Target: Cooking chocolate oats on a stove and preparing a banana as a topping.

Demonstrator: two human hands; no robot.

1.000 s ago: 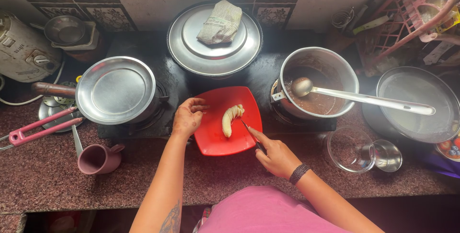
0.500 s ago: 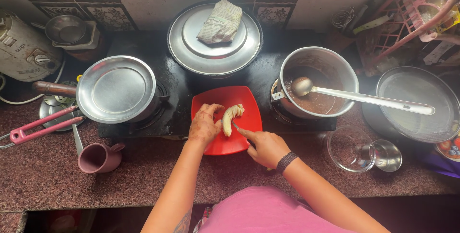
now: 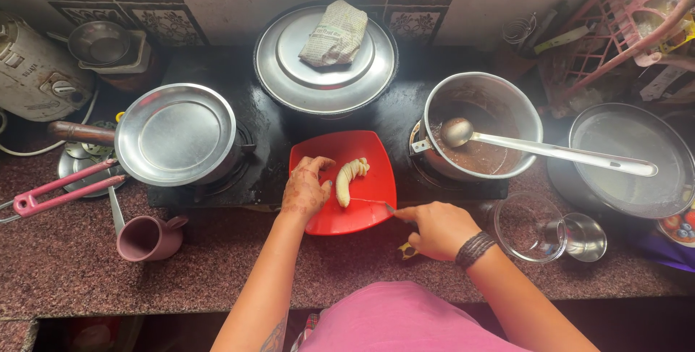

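Bare counter [image 3: 239,272] lies open below and to the left of the left hand [image 3: 305,191]. Just left stands a pan covered by a plate [image 3: 177,133]; ahead, a big lidded pot [image 3: 324,59]. Right of the right hand [image 3: 438,229], a glass bowl [image 3: 528,227] sits close; the pot with ladle [image 3: 481,126] blocks ahead.

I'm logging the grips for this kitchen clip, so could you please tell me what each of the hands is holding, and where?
The right hand holds a knife by its handle. The left hand grips nothing, resting on the red plate beside the peeled banana.
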